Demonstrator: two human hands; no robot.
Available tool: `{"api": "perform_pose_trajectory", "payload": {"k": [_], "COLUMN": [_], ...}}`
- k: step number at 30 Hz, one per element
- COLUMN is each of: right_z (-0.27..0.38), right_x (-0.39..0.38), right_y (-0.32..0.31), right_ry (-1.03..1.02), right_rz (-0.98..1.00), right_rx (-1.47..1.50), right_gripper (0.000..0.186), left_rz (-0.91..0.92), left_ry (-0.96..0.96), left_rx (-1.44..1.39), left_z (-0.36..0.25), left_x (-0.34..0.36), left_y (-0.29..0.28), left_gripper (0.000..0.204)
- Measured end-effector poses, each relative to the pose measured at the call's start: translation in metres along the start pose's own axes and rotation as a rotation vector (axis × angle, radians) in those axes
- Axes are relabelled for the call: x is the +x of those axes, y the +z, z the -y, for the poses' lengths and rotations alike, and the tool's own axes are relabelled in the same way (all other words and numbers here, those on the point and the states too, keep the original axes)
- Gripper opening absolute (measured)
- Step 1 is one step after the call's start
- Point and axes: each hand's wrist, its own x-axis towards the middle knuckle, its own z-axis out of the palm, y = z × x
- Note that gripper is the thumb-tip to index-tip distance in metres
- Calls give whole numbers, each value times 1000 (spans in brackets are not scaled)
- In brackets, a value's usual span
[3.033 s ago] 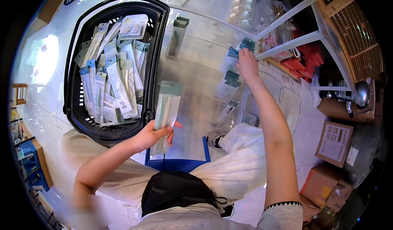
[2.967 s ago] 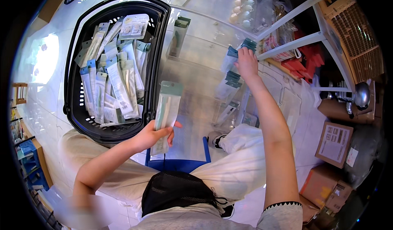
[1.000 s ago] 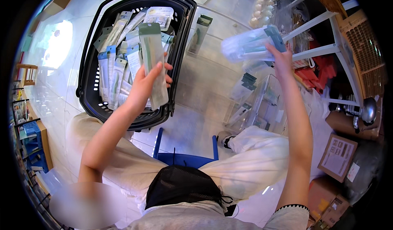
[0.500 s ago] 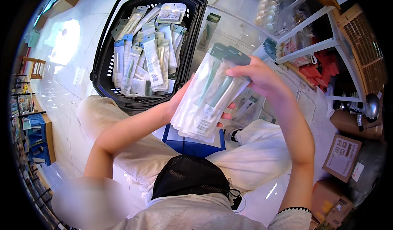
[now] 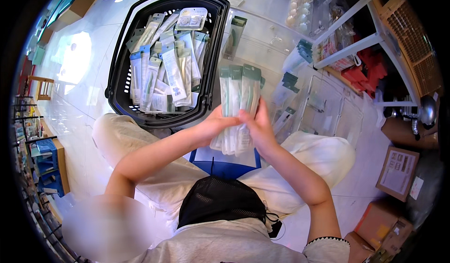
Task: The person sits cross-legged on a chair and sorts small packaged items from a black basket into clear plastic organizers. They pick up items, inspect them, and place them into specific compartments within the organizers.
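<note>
My left hand (image 5: 217, 125) and my right hand (image 5: 258, 128) are closed together round a bundle of several slim packets (image 5: 241, 87) with dark green hanging tabs and pale green items inside, held upright in front of me, their thumbs across its face. To the left sits a black basket (image 5: 116, 90) piled with similar packets (image 5: 171, 73), some with blue tabs, and a flat square pack (image 5: 191, 18) on top. Right of the bundle, small stacks of green-tabbed packets (image 5: 289, 85) lie in clear plastic trays (image 5: 328, 118). My fingers are partly hidden behind the bundle.
A blue seat-like frame (image 5: 220, 168) is between my legs. At the right stand a white shelf frame (image 5: 344, 52), red items (image 5: 358, 78), a metal object (image 5: 427, 111) and cardboard boxes (image 5: 397, 173). Rounded pale items (image 5: 297, 10) are packed at the back. Crowded shelving (image 5: 33, 155) lines the left.
My right hand has brought a bunch of packets from the right-hand stacks to the middle, joining my left hand's packet. The bundle now stands more upright, lower and nearer the centre.
</note>
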Motion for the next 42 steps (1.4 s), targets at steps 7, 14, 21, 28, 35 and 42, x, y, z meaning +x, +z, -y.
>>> {"api": "perform_pose_trajectory", "payload": {"k": [7, 14, 21, 28, 35, 42], "right_z": [-3, 18, 17, 26, 47, 56], "right_x": [25, 36, 25, 27, 26, 19], "right_y": [-20, -34, -21, -29, -44, -56], "right_ry": [142, 240, 204, -134, -335, -472], "right_rz": [-11, 22, 308, 340, 179, -11], "right_rx": [50, 248, 152, -71, -239, -725], "right_gripper": [31, 27, 55, 77, 90, 95], "left_rz": [-199, -144, -205, -191, -224, -244], "left_ry": [-49, 45, 283, 515, 682, 486], "left_rx": [28, 31, 356, 383, 109, 590], "left_z": [10, -5, -5, -5, 3, -33], "left_x": [11, 10, 21, 47, 75, 66], "left_y": [-10, -6, 4, 20, 40, 88], "left_gripper": [41, 46, 35, 59, 53, 51]}}
